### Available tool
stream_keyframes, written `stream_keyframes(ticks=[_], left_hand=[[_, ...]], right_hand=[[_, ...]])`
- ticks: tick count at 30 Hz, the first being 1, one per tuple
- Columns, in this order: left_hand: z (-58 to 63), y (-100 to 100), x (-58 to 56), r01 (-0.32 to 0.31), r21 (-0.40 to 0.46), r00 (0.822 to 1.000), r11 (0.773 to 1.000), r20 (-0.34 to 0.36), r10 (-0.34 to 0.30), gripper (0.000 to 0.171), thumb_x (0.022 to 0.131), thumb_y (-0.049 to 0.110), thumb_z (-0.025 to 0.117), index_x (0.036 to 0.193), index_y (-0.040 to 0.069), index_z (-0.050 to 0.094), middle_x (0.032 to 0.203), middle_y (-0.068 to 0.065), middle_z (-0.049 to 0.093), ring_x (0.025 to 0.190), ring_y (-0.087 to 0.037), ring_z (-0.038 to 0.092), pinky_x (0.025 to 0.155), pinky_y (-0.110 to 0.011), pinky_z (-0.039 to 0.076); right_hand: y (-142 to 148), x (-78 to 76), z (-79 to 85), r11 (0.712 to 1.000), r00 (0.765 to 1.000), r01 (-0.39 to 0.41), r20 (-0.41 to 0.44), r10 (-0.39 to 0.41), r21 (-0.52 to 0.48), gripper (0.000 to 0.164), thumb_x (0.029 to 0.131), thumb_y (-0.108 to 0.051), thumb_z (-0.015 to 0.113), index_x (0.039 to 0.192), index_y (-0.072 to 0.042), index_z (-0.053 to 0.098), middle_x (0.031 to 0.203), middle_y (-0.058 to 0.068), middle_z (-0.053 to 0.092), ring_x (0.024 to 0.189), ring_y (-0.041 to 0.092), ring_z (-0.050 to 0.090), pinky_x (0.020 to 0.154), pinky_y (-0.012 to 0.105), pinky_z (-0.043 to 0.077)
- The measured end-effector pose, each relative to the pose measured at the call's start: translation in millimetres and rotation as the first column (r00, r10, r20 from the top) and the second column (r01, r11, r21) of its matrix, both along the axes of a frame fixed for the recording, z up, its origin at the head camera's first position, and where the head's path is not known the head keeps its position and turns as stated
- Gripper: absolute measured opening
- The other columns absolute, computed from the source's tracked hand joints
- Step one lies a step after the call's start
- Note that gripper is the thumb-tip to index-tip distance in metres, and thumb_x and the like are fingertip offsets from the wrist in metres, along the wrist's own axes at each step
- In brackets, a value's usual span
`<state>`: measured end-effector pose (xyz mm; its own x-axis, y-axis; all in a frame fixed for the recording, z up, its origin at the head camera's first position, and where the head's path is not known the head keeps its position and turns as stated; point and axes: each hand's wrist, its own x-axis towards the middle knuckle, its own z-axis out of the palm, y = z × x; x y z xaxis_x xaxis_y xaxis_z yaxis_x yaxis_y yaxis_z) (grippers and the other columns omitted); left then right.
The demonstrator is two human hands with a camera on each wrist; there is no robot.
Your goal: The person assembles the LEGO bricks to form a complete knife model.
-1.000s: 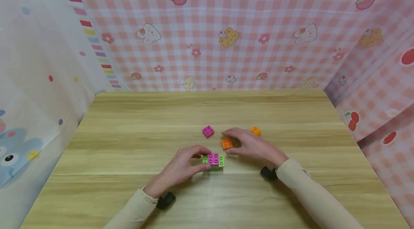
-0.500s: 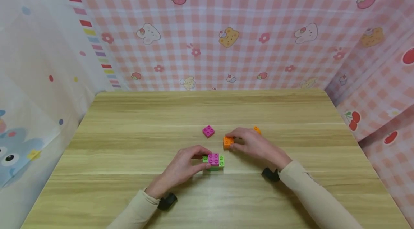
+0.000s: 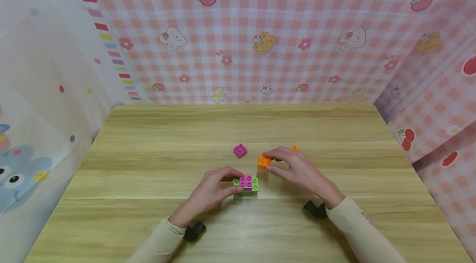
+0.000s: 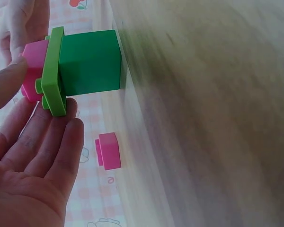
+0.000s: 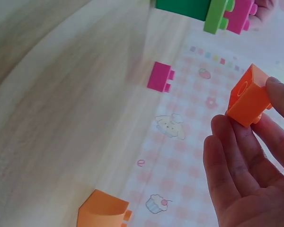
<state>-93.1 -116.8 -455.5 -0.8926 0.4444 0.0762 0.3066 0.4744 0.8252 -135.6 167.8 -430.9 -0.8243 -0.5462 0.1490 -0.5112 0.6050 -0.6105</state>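
Above the counter [image 3: 167, 143], the right hand [image 3: 295, 169] pinches a tilted orange brick [image 3: 264, 162], which a loosening grip could drop; nearby, the left hand [image 3: 211, 187] grips the pink-topped green stack [image 4: 90, 61], which a sideways knock might tip, though the hold's firmness is hard to judge

A wood-grain tabletop [image 3: 148, 143] lies beneath both grips. A loose magenta four-stud brick [image 3: 240, 151] rests on it, beyond the left grip. A loose orange brick [image 5: 101, 211] rests beyond and to the right of the right grip. Pink-and-white gingham cloth [image 3: 208, 27], printed with strawberries and cupcakes, hangs beyond both grips; white dotted cloth [image 3: 52, 60] hangs to their left.
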Motion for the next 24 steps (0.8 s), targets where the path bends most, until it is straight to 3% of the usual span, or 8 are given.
stream_keyframes(ticks=[12,24], left_hand=[[-1.2,-1.1,0.1,0.005,0.024,0.999,1.0,0.037,-0.006,0.03,0.094,0.018,0.078,0.122,0.011,0.07,0.12,-0.003,0.074,0.114,-0.021,0.068,0.102,-0.044,0.055],[-0.2,-1.5,1.4,0.004,0.028,1.0,1.0,0.027,-0.005,0.029,0.094,0.019,0.079,0.121,0.012,0.071,0.12,-0.002,0.075,0.114,-0.021,0.069,0.102,-0.043,0.056]], right_hand=[[-10.2,11.0,7.8,0.997,0.998,-0.046,-0.049,0.043,-0.057,0.037,0.099,-0.029,0.073,0.133,-0.015,0.07,0.128,0.0,0.07,0.112,0.019,0.066,0.096,0.045,0.058],[-23.9,19.5,6.1,0.988,0.99,-0.121,-0.086,0.113,-0.094,0.035,0.098,-0.024,0.074,0.132,-0.016,0.07,0.127,-0.001,0.069,0.111,0.017,0.065,0.094,0.041,0.058]])
